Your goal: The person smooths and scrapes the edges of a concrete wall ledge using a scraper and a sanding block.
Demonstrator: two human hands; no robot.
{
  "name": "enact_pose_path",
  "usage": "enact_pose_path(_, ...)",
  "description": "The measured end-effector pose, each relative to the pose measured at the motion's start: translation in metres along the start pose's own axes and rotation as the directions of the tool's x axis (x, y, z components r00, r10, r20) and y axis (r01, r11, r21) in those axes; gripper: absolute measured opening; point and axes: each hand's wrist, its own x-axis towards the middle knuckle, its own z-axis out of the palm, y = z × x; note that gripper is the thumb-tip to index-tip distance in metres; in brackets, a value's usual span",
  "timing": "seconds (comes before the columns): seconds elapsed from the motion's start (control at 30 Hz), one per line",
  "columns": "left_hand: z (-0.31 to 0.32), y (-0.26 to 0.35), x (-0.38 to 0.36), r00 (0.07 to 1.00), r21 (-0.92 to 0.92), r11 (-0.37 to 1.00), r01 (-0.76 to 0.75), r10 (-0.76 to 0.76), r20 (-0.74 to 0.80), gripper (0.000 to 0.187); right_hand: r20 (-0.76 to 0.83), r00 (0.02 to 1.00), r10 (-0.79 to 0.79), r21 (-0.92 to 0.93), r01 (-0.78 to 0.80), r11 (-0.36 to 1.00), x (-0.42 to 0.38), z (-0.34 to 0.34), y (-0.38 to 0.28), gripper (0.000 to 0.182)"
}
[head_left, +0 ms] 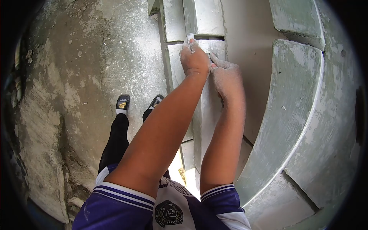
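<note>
My left hand point(194, 59) is closed in a fist at the upper end of a long pale panel point(208, 122). White dust coats its fingers, and a small whitish scrap point(190, 37) shows at the fingertips, too small to name. Close beside it on the right, my right hand point(226, 74) lies against the same panel, dusty up to the wrist. Its thumb and fingers are bent together toward the left hand. A thin dark edge shows by its fingertips; what it belongs to is hidden.
Another whitish block point(209, 19) continues above, past a dark gap. To the right stand a smooth beige surface point(251, 57) and worn grey-green slabs point(287, 99) with a white edge line. Rough stained concrete floor point(76, 76) spreads left, with my sandalled foot point(122, 102) on it.
</note>
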Motion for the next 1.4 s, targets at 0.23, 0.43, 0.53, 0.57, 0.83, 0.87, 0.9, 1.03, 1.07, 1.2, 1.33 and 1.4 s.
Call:
enact_pose_path(0.23, -0.005, 0.009, -0.006, 0.999, -0.006, 1.000, 0.004, -0.004, 0.044, 0.060, -0.027, 1.000, -0.011, -0.004, 0.011, 1.000, 0.003, 0.004, 0.005, 0.039)
enact_pose_path(0.43, -0.009, 0.012, -0.009, 0.999, 0.001, 1.000, -0.004, 0.004, 0.045, 0.059, -0.001, 1.000, 0.030, -0.039, -0.030, 0.999, 0.013, 0.001, -0.008, 0.040)
enact_pose_path(0.53, -0.010, 0.016, -0.015, 0.999, -0.030, 0.999, 0.025, -0.024, 0.029, 0.059, 0.001, 1.000, 0.028, -0.040, -0.028, 0.999, 0.012, -0.001, -0.004, 0.041)
enact_pose_path(0.57, -0.010, 0.019, -0.015, 0.999, -0.024, 0.999, 0.026, -0.025, 0.028, 0.059, -0.011, 1.000, 0.025, -0.016, -0.025, 1.000, 0.001, 0.001, 0.004, 0.041)
enact_pose_path(0.83, -0.009, 0.021, -0.014, 1.000, 0.107, 0.994, -0.005, 0.005, 0.001, 0.057, 0.018, 0.986, 0.167, -0.074, -0.165, 0.983, 0.021, 0.000, -0.008, 0.043)
enact_pose_path(0.87, -0.009, 0.020, -0.015, 1.000, 0.075, 0.997, -0.015, 0.014, 0.005, 0.056, 0.009, 0.989, 0.148, -0.056, -0.147, 0.987, 0.019, 0.001, -0.002, 0.043)
enact_pose_path(0.9, -0.009, 0.017, -0.015, 1.000, 0.043, 0.999, -0.024, 0.023, 0.008, 0.056, 0.000, 0.992, 0.129, -0.038, -0.129, 0.991, 0.018, 0.002, 0.003, 0.044)
enact_pose_path(1.03, -0.008, 0.018, -0.011, 0.999, 0.110, 0.993, -0.034, 0.038, -0.033, 0.054, -0.059, 0.996, -0.062, -0.012, 0.061, 0.998, 0.007, 0.010, 0.008, 0.043)
enact_pose_path(1.07, -0.009, 0.019, -0.010, 0.999, 0.125, 0.992, -0.036, 0.038, -0.020, 0.054, -0.029, 0.999, -0.019, -0.030, 0.018, 0.999, 0.017, 0.008, 0.001, 0.042)
enact_pose_path(1.2, -0.010, 0.017, -0.014, 0.999, 0.081, 0.997, 0.011, -0.014, 0.039, 0.053, 0.029, 0.987, 0.159, -0.126, -0.154, 0.980, 0.032, 0.007, -0.030, 0.042)
enact_pose_path(1.33, -0.010, 0.020, -0.013, 0.999, 0.097, 0.995, 0.031, -0.033, 0.019, 0.055, -0.007, 0.998, -0.065, -0.036, 0.064, 0.997, 0.017, 0.005, -0.009, 0.045)
enact_pose_path(1.4, -0.009, 0.017, -0.011, 0.999, 0.098, 0.995, 0.034, -0.037, 0.028, 0.057, 0.031, 0.998, -0.049, -0.050, 0.050, 0.998, 0.017, 0.001, -0.002, 0.044)
